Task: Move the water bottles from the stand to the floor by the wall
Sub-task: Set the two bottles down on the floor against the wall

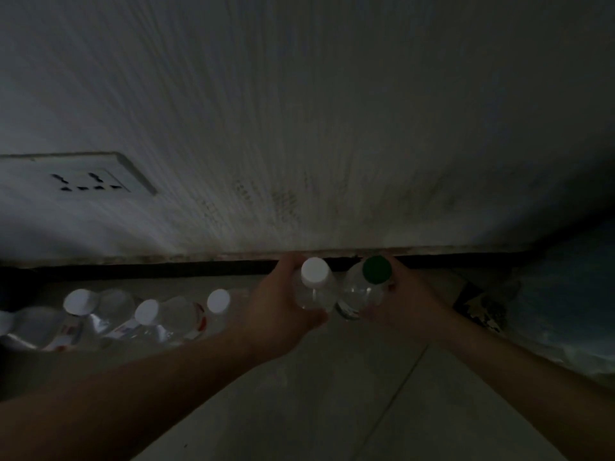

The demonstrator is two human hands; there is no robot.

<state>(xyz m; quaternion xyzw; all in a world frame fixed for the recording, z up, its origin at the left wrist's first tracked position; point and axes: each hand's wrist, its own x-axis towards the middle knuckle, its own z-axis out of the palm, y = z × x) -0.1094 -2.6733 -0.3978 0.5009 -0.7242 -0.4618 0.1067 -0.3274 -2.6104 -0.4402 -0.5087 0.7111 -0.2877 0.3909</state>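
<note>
Placement step: white-capped bottle [314,287] is gripped by left hand [276,314], green-capped bottle [364,287] by right hand [404,302], both held upright at the wall [332,128]; next, set-down beside floor row [133,317] and release appear needed

Tiled floor [332,394], 3 white-capped bottles [146,319]

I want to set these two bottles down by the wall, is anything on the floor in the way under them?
Nothing visible blocks it. The white-capped bottle in the left hand and the green-capped bottle in the right hand hang over bare floor beside the baseboard. The row of bottles stands off to the left.
</note>
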